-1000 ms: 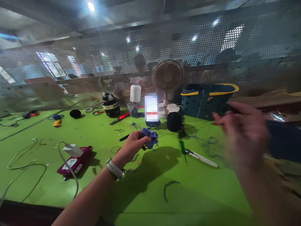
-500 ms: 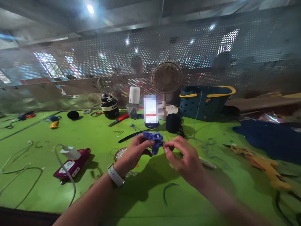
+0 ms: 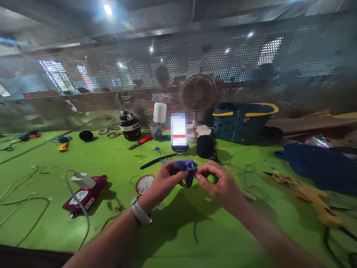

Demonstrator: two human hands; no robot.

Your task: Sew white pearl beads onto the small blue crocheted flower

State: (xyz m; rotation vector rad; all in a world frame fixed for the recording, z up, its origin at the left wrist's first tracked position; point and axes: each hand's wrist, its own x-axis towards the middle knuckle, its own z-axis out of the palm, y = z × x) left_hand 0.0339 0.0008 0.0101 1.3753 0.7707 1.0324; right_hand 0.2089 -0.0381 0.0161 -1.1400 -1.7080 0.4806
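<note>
My left hand (image 3: 167,180), with a white watch at the wrist, pinches a small blue-purple crocheted piece (image 3: 182,164) above the table. Small shiny spots show on the piece near its upper right side. My right hand (image 3: 219,181) is at the right edge of the piece, thumb and forefinger pressed together. What lies between those fingertips is too small to make out. Left of the hands, a round red-rimmed dish (image 3: 144,184) holds many white beads, partly covered by my left hand. Beyond the piece, a phone (image 3: 179,130) stands upright with its screen lit.
A fan (image 3: 198,93), a dark yarn ball (image 3: 205,146) and a blue basket (image 3: 241,124) stand behind. A yellow glue gun (image 3: 309,199) lies right, near dark blue cloth (image 3: 315,167). Left are a maroon power strip (image 3: 85,195) with cables and a black bottle (image 3: 130,125).
The crocheted piece has shifted slightly right and down and turned in my left hand. My right fingertips stay at its edge. More of the bead dish shows.
</note>
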